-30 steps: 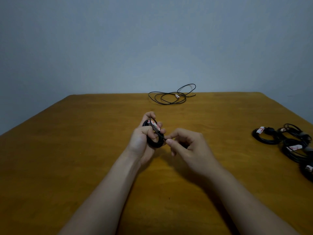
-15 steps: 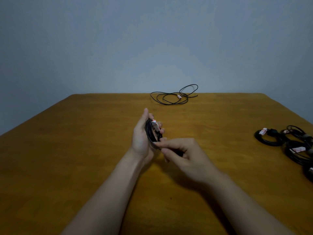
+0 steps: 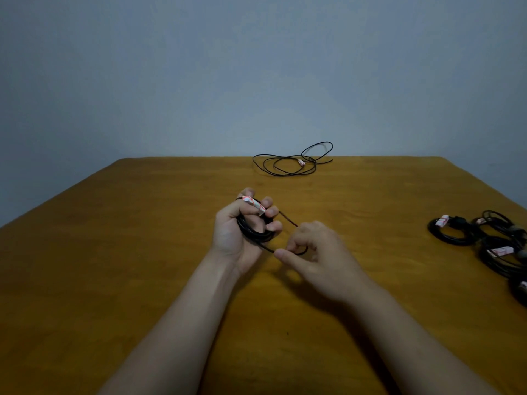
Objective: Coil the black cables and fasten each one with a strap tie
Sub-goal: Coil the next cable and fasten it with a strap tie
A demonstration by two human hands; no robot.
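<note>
Now the right hand (image 3: 322,260) sits farther right of the coiled black cable (image 3: 253,230) than before, thumb and forefinger pinching a loose strand (image 3: 266,247) drawn from it. The left hand (image 3: 232,235) curls its fingers round the coil, strap tie (image 3: 254,205) on top.

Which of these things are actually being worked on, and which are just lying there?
In hand: black cable coil, gripped by left hand; its strap tie; its tail, pinched by right hand.
Lying about: loose cable, far edge; tied coils, right edge.
</note>
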